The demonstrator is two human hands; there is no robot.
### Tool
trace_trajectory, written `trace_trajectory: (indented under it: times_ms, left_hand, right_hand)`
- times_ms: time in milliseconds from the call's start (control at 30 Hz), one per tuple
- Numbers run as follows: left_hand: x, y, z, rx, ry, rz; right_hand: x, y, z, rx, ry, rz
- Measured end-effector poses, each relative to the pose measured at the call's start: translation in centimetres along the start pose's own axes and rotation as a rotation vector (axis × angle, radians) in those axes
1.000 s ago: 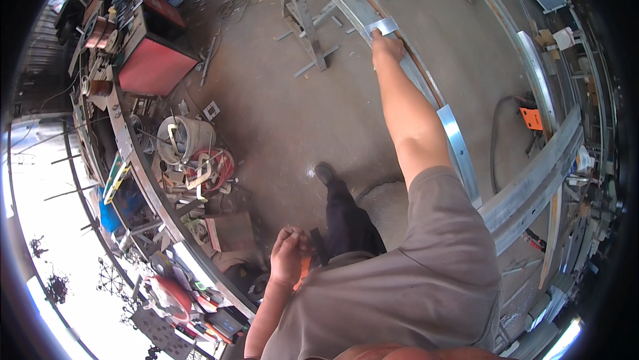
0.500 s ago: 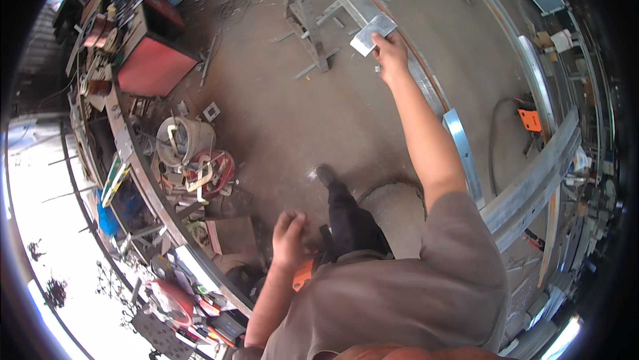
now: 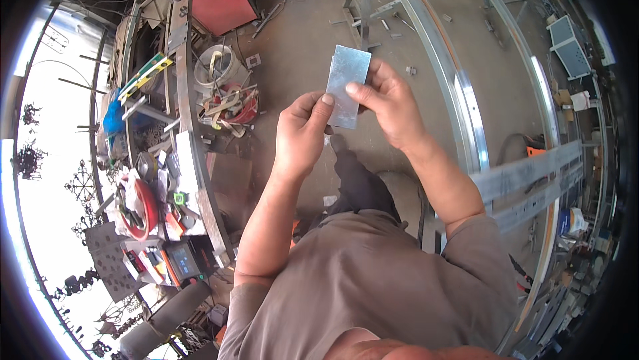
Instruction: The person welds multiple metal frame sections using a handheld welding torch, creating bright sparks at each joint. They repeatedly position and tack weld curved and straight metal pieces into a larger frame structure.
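Note:
A flat rectangular piece of shiny sheet metal [image 3: 346, 70] is held up in front of me, long side nearly upright. A second edge shows along its left side, so it may be more than one piece. My left hand [image 3: 304, 127] pinches its lower left edge, thumb on the face. On the right edge, my right hand [image 3: 393, 104] grips it with the thumb pressed near the middle and the fingers behind. The fingers behind the metal are partly hidden.
Long metal rails [image 3: 436, 47] run along the right side. At the left stands a cluttered bench [image 3: 190, 117], with a white bucket [image 3: 229, 67] and a red basin [image 3: 249, 107] of scraps beside it. A red cabinet [image 3: 223, 4] stands farther off.
My right hand has brought the metal piece back from above the rail toward my body. My left hand has risen from my side and taken hold of it too.

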State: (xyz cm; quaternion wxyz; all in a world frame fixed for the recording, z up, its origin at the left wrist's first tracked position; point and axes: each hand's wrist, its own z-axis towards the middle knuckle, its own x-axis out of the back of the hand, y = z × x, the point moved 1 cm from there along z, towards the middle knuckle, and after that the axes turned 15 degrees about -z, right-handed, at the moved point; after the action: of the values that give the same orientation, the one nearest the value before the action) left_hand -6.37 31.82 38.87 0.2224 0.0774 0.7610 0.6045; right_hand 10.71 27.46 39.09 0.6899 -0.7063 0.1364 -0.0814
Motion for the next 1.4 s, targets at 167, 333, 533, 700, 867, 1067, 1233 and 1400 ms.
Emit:
trace_trajectory:
  times_ms: [167,333,533,700,867,1067,1233,1400]
  left_hand:
    - [-0.4,-0.1,-11.2,-0.120,0.013,0.122]
    - [-2.6,1.1,-18.5,-0.188,-0.023,0.228]
    - [-6.8,1.2,-24.2,-0.260,-0.122,0.354]
    - [-11.4,-0.6,-27.6,-0.294,-0.251,0.400]
    - [-18.4,-3.9,-30.2,-0.177,-0.382,0.400]
    - [-28.7,-11.6,-35.8,-0.021,-0.597,0.368]
    - [-34.8,-22.1,-41.5,0.433,-0.688,0.399]
    - [-40.0,-31.9,-44.9,0.642,-0.667,0.523]
  right_hand:
    - [0.5,-3.0,-9.5,-0.001,0.125,-0.055]
    - [1.0,-5.1,-17.5,0.068,0.189,-0.118]
    - [4.8,-6.2,-24.9,0.059,0.234,-0.081]
    - [9.9,-5.2,-30.5,0.072,0.229,-0.149]
    - [17.6,-4.4,-37.7,-0.130,0.291,0.218]
    - [28.1,-0.7,-50.7,0.006,0.461,-0.132]
    - [32.9,8.7,-63.8,-0.260,0.792,-0.036]
    - [35.6,15.5,-75.5,-0.400,1.255,0.223]
